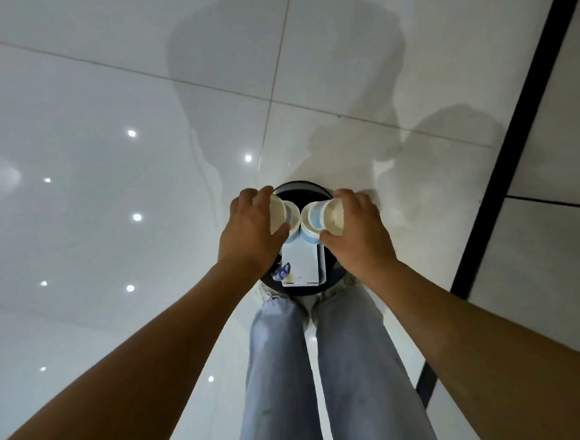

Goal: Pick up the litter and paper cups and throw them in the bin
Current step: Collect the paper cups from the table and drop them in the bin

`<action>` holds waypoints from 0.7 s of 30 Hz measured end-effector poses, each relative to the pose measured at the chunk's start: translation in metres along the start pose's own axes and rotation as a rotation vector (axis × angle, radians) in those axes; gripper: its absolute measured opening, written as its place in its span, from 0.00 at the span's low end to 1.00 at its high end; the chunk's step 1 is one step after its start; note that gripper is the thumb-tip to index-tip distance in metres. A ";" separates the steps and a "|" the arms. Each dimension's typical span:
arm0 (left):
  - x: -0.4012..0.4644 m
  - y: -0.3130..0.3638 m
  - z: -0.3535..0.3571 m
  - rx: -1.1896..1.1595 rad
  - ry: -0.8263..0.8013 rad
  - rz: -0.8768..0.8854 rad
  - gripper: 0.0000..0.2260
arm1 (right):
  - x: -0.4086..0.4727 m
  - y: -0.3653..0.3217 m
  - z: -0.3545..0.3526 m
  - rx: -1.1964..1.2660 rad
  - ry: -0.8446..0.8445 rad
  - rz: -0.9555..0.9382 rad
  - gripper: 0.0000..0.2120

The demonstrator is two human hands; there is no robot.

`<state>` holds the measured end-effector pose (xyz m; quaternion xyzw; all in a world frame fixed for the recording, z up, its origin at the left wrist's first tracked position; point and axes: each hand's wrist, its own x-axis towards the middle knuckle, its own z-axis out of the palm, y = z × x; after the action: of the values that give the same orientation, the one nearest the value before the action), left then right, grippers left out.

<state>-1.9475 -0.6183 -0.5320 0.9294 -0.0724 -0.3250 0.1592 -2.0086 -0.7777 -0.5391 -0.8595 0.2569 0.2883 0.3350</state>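
Paper cups: two, tipped, bottoms nearly touching, over the black bin [300, 185] | left hand [248, 234] fingers wrapped round left cup [284, 216] | right hand [361, 233] fingers wrapped round right cup [321, 220] | both arms reach down straight

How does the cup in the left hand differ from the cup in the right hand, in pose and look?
The left cup shows its open mouth on its left side; the right cup shows its mouth on its right side. Their bases point at each other. The right cup shows more of its blue band. Both are paper cups, gripped sideways above the bin.
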 end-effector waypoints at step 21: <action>0.024 -0.033 0.067 -0.048 -0.097 0.069 0.28 | 0.029 0.025 0.067 -0.165 -0.090 -0.146 0.33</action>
<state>-1.9701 -0.6095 -0.6072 0.9053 -0.1043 -0.3658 0.1889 -2.0262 -0.7525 -0.6103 -0.8866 0.1540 0.3215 0.2945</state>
